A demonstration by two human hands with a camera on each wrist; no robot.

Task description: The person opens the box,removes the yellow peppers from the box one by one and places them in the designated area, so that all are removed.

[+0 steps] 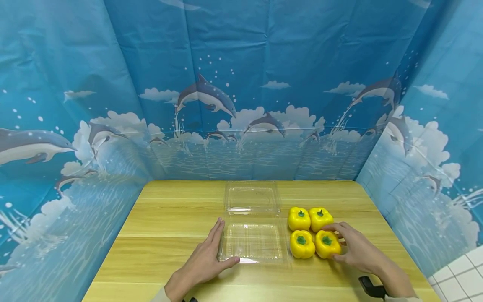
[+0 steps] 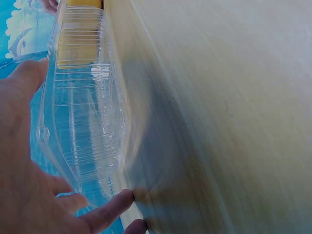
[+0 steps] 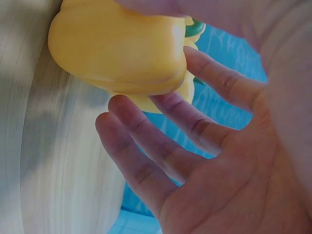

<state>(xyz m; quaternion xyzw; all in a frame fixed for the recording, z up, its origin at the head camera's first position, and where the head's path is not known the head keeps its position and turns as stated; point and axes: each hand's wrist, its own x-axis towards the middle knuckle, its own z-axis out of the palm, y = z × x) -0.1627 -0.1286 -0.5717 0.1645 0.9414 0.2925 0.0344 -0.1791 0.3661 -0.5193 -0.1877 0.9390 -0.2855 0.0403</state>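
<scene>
A clear plastic clamshell container [image 1: 253, 243] lies opened out on the table, its lid [image 1: 252, 197] folded toward the back. My left hand [image 1: 203, 260] rests at the container's left side, fingers extended and thumb at its near corner; the left wrist view shows the thumb by the rim of the container [image 2: 85, 112]. To the right, yellow bell peppers stand stem up in two rows. My right hand [image 1: 356, 249] holds the front right bell pepper [image 1: 328, 244] between thumb and fingers. In the right wrist view, fingertips meet the side of this pepper [image 3: 117, 48].
The front left bell pepper [image 1: 302, 245] stands beside the held one, with a back left pepper [image 1: 299, 219] and a back right pepper [image 1: 320, 219] behind. Beneath everything is a wooden table [image 1: 166, 235]. A blue dolphin-print curtain [image 1: 241, 155] hangs around its back and sides.
</scene>
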